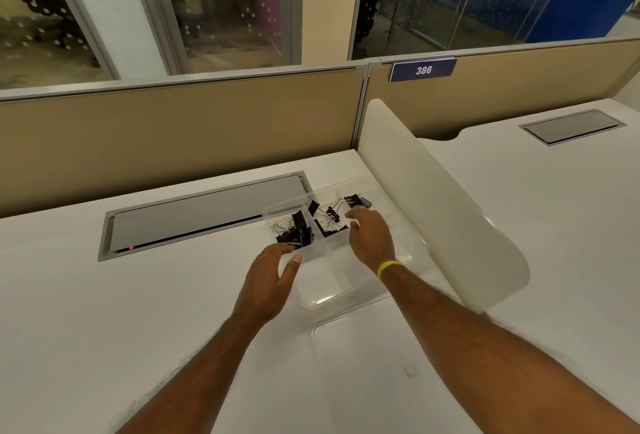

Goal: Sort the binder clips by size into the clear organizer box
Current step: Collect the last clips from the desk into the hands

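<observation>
From my remote seat, the white desk (138, 312) fills most of the view, fenced by a beige partition (190, 128) at the back and a white side divider (433, 208) to the right. A grey cable hatch (207, 215) sits flush in the desktop, left of the work. Nearest me lies a flat clear tray that I take to be the lid (363, 364), set aside so the compartments stay reachable.

The clear organizer box (332, 291) stands just beyond it, close to the divider. My left hand (268, 281) is at the box's near left corner, fingers loose and spread, thumb apart, touching the wall without curling round it; I judge it is there to keep the light box from sliding. My right hand (370, 239) hovers over the middle of the box, fingers bent downward. Whether they pinch a clip I cannot tell, since the fingertips are hidden behind the knuckles.

The binder clips are all inside the box: big black ones (294, 231) in the left compartment, smaller ones (329, 222) tangled in the middle, and a few more (360, 200) at the far right. None lie loose on the desk, so sorting looks nearly done. A yellow band (389, 268) circles my right wrist.
</observation>
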The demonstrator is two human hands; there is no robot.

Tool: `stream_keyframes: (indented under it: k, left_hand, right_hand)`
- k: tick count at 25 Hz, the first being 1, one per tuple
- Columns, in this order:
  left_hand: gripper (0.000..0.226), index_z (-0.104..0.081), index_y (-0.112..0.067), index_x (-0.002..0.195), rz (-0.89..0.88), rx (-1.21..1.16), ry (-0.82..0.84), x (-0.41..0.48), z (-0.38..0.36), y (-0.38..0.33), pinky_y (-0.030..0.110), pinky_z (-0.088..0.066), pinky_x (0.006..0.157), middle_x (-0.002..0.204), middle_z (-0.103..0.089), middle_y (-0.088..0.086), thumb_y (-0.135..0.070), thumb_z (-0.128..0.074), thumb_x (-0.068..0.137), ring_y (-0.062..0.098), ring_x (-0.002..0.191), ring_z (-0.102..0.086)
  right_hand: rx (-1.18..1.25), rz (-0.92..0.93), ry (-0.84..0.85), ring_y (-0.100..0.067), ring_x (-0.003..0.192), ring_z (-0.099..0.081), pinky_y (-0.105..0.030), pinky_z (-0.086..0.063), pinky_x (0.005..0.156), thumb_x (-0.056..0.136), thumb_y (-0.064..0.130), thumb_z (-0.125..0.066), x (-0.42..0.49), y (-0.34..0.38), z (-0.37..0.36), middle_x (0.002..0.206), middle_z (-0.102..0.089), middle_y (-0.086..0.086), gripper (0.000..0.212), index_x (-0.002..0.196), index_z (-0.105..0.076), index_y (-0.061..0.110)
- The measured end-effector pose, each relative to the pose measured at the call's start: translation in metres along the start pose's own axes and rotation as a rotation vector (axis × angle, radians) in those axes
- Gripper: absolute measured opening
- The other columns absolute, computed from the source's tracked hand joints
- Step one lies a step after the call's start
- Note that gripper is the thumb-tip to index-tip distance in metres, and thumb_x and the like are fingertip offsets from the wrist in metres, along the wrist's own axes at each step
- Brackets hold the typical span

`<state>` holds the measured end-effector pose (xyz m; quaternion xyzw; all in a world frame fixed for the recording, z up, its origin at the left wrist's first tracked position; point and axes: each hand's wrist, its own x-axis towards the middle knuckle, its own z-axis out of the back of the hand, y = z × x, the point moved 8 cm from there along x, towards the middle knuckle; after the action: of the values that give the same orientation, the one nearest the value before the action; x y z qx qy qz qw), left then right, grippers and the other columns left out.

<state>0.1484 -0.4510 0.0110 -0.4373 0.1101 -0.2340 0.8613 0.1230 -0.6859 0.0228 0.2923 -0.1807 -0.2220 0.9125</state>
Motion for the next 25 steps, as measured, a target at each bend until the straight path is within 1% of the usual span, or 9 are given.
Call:
stream_keyframes:
  k: [2,5,8,11,15,17,21,23,25]
  left_hand:
    - [0.046,-0.051,-0.022,0.131,-0.021,0.065,0.009,-0.011,0.005,-0.001,0.033,-0.038,0.106,0.135,-0.054,-0.003,-0.051,-0.041,0.096,0.012,0.124,-0.048]
    - [0.048,-0.048,-0.02,0.135,-0.064,0.205,0.045,-0.033,0.014,-0.003,0.038,-0.031,0.113,0.142,-0.049,-0.001,-0.048,-0.044,0.096,0.016,0.131,-0.043]
    - [0.057,-0.041,-0.021,0.143,-0.081,0.374,0.083,-0.059,0.028,0.004,0.039,-0.018,0.119,0.152,-0.037,0.001,-0.054,-0.039,0.096,0.018,0.142,-0.03]
    - [0.074,-0.032,-0.023,0.148,-0.075,0.501,0.113,-0.088,0.044,0.02,0.04,-0.011,0.12,0.158,-0.026,0.001,-0.067,-0.027,0.089,0.018,0.146,-0.02]
    - [0.098,-0.02,-0.027,0.151,-0.041,0.595,0.122,-0.131,0.072,0.047,0.043,-0.006,0.121,0.162,-0.011,-0.001,-0.085,-0.001,0.074,0.018,0.149,-0.008]
    - [0.104,-0.016,-0.028,0.152,-0.033,0.633,0.119,-0.153,0.086,0.062,0.044,-0.005,0.121,0.162,-0.007,-0.002,-0.086,0.007,0.069,0.018,0.149,-0.004]
    - [0.096,-0.014,-0.027,0.153,-0.006,0.641,0.109,-0.195,0.114,0.095,0.045,-0.002,0.121,0.163,-0.004,0.0,-0.083,-0.004,0.076,0.018,0.15,-0.001]
    - [0.088,-0.013,-0.025,0.153,0.005,0.644,0.11,-0.215,0.127,0.11,0.045,-0.002,0.12,0.163,-0.003,0.0,-0.077,-0.014,0.082,0.018,0.15,0.0]
    - [0.085,-0.014,-0.024,0.153,0.014,0.639,0.109,-0.232,0.137,0.127,0.045,-0.002,0.12,0.163,-0.003,0.001,-0.074,-0.017,0.085,0.018,0.15,-0.001]
  right_hand:
    - [0.025,0.053,-0.001,-0.024,0.113,-0.055,-0.039,-0.044,0.1,0.088,0.012,-0.057,-0.026,0.009,0.003,0.114,-0.067,-0.006,0.028,0.115,-0.066,0.011]
    - [0.0,0.143,0.037,-0.023,0.12,-0.052,-0.039,-0.04,0.105,0.088,0.025,-0.063,-0.064,0.032,0.002,0.124,-0.063,-0.006,0.037,0.123,-0.061,0.012]
    - [-0.076,0.192,0.116,-0.023,0.136,-0.038,-0.036,-0.025,0.115,0.09,0.035,-0.06,-0.1,0.058,-0.006,0.144,-0.048,-0.006,0.052,0.137,-0.049,0.015]
    - [-0.128,0.233,0.168,-0.02,0.145,-0.024,-0.034,-0.013,0.119,0.092,0.04,-0.056,-0.138,0.086,-0.02,0.155,-0.032,-0.004,0.059,0.144,-0.039,0.018]
    - [-0.148,0.265,0.227,-0.018,0.149,-0.012,-0.037,-0.001,0.12,0.094,0.044,-0.052,-0.189,0.122,-0.046,0.161,-0.018,-0.001,0.066,0.15,-0.026,0.023]
    - [-0.154,0.274,0.243,-0.017,0.15,-0.007,-0.037,0.004,0.119,0.094,0.045,-0.051,-0.21,0.138,-0.058,0.162,-0.014,-0.001,0.069,0.152,-0.022,0.024]
    - [-0.172,0.289,0.295,-0.016,0.15,-0.001,-0.039,0.005,0.12,0.094,0.045,-0.05,-0.251,0.169,-0.085,0.163,-0.007,0.0,0.072,0.154,-0.016,0.024]
    - [-0.18,0.304,0.331,-0.017,0.15,-0.001,-0.04,0.005,0.121,0.095,0.044,-0.05,-0.271,0.18,-0.097,0.163,-0.006,0.0,0.072,0.154,-0.014,0.024]
    - [-0.181,0.302,0.364,-0.017,0.15,-0.001,-0.039,0.005,0.121,0.095,0.044,-0.049,-0.291,0.187,-0.109,0.163,-0.006,0.0,0.072,0.154,-0.013,0.024]
